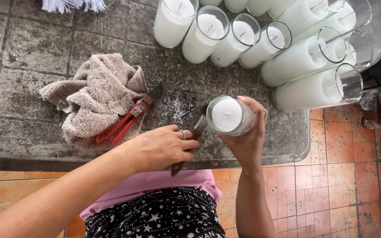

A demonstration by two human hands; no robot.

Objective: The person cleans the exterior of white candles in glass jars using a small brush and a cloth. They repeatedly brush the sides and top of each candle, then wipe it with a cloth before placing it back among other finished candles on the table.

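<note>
A glass jar candle (228, 115) filled with white wax, a short wick at its centre, is held over the near edge of the desk (23, 132). The right hand (248, 136) wraps it from the right and underneath, fingers curled around the glass wall. The left hand (162, 147) is closed around the dark handle of a knife (189, 143), whose flat blade end rests against the left rim of the jar. White wax shavings (177, 110) are scattered on the desk just beyond the two hands.

To the left lies a crumpled beige cloth (95, 99), and on its right edge sit red-handled pliers (126, 123), pointing toward the far right. At the far side, a row of tall glass candles (208, 33) stands upright, all filled with white wax. To their right more such candles (314, 86) lie on their sides, stacked, open ends toward the right. A white mop fringe (73, 4) shows at the far edge.

The desk surface is grey, stained and divided like tiles. Below it the floor (340, 176) is orange-brown tile. The person wears a pink top and a dark star-patterned garment.
</note>
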